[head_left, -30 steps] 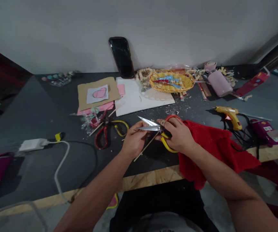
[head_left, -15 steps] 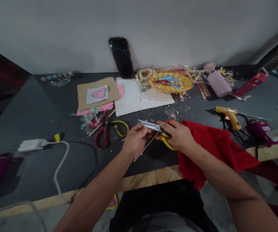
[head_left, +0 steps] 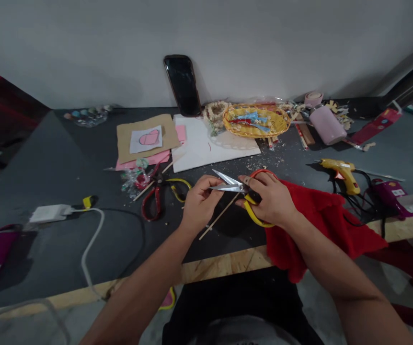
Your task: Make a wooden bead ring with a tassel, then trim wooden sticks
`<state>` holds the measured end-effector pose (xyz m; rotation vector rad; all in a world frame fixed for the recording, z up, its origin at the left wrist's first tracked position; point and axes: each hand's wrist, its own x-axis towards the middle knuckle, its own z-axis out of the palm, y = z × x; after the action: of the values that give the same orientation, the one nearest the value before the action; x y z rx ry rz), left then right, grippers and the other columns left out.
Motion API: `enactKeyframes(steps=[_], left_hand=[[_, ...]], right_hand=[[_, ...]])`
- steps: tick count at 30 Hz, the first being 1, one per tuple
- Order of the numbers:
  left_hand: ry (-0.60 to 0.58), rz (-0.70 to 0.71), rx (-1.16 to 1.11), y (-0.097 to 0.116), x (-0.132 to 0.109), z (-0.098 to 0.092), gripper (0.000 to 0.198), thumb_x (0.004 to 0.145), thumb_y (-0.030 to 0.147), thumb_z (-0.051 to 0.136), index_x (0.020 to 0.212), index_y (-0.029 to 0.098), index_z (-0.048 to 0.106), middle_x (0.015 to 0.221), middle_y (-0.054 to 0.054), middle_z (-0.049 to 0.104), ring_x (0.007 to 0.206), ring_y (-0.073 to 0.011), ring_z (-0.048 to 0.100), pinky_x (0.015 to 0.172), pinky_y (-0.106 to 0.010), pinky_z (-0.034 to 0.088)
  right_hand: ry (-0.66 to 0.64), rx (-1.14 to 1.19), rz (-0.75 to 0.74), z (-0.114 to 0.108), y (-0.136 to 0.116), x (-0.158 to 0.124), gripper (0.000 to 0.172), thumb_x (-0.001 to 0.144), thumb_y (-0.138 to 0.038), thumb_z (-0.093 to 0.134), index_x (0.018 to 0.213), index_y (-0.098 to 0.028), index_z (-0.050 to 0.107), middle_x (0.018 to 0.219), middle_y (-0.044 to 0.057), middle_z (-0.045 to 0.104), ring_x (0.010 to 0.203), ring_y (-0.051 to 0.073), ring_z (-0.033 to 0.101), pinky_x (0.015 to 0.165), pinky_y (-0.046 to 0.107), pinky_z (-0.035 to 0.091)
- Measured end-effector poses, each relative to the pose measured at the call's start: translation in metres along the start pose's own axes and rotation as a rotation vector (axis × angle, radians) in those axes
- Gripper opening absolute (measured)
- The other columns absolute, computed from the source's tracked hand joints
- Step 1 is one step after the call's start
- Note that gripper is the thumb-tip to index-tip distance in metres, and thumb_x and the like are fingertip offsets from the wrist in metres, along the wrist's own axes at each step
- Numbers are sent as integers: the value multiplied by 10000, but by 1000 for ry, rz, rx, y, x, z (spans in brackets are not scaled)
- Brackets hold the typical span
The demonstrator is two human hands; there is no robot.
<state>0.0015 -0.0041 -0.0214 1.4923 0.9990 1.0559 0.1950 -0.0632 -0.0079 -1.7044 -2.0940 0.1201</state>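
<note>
My right hand is wrapped round the handles of a pair of scissors, one loop yellow and one orange-red. The blades are spread and point left at my left hand. That hand is closed, thumb and fingers pinched at the blade tips; whatever lies between them is too small to make out. Below the blades a thin wooden stick slants across the dark table. Under my right forearm lies a red cloth, hanging over the table's edge. Left of my hands rest pliers with one red and one yellow handle.
A yellow basket of tassels sits on a white board. Behind it a phone leans on the wall. A glue gun with its cable lies right. A white charger and cable lie left, near cardboard.
The scissors' blades have spread apart from nearly closed, and my right hand's fingers have opened the handles wider. My left hand stays pinched near the tips.
</note>
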Motion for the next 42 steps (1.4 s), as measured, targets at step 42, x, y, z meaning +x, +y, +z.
enactKeyframes(steps=[42], left_hand=[[33,74,-9,-7,-1,-1,105,842,287,661,809,196,702,821,0,616,784,-126,550,739,-235,421]], right_hand=[[13,266,84,8,8,1,485,855,-515,646,1232,-211,638,1129,95,707,1037,250,662,888,365,556]])
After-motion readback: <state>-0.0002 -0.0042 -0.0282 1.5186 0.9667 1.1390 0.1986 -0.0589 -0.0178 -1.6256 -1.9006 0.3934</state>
